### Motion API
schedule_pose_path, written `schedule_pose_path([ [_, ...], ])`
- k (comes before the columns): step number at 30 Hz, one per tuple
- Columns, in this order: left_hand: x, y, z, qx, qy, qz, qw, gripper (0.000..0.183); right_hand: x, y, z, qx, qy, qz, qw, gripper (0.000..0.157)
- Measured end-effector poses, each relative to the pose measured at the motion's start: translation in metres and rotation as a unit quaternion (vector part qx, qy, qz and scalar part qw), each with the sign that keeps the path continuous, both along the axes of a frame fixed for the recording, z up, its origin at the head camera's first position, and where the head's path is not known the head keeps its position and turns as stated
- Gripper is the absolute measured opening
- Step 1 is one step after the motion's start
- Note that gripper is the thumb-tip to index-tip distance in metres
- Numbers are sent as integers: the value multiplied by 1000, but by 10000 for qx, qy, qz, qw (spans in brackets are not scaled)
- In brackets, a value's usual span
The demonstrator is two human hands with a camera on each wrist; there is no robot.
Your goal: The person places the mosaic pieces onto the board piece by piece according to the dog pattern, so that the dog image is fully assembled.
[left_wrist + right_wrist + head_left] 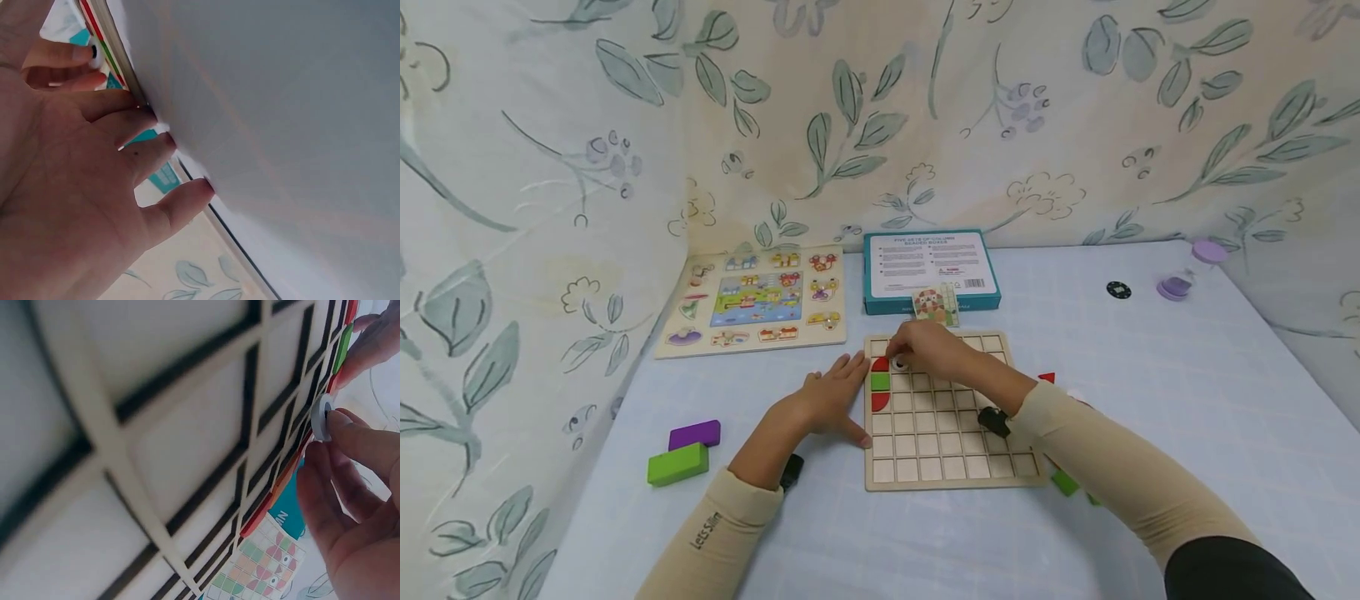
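A wooden grid board point(927, 471) lies flat in the middle of the table. My right hand point(936, 350) is over its far left corner. Thumb and fingertips pinch a white round eye piece point(320, 419) with a dark centre, close over the cells. Along the left column sit a green square point(880, 382) and red rounded pieces point(880, 402) on either side of it. More red point(256, 515) shows on the far row in the right wrist view. My left hand point(827, 396) rests against the board's left edge, fingers straight and spread.
Behind the board, a pattern card point(936, 305) leans on a teal box point(932, 271). A picture puzzle point(752, 333) lies at the back left. Purple point(695, 434) and green blocks point(677, 465) are on the left. Green pieces point(1064, 482) lie partly under my right forearm.
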State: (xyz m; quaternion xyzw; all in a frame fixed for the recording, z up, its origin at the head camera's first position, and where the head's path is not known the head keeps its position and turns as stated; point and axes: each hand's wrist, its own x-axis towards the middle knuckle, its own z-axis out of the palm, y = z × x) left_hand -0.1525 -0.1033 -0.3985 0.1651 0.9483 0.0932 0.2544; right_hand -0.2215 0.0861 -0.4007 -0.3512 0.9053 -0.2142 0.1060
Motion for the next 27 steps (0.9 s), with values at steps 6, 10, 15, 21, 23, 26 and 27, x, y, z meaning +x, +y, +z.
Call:
schedule_pose_path([
  [6,-1,1,1,-22,1,21,10000,117,3,0,0,-28,-14,-62,10000,18],
  [10,-1,1,0,-10,-22,53,10000,117,4,0,0,-48,-137,-66,9999,20],
  [15,0,1,0,28,-6,37,10000,116,5,2,-2,-66,-135,-87,9998,22],
  [21,-2,7,-3,20,17,-54,10000,117,8,19,2,-138,-53,-240,9996,23],
  [23,-2,8,-3,28,16,-45,10000,117,9,33,11,-169,19,-303,9994,22],
  [26,0,6,-2,17,29,26,10000,118,8,61,25,-175,186,-533,9983,20],
  [27,0,5,-2,22,34,44,10000,118,8,73,28,-111,207,-685,9974,20],
])
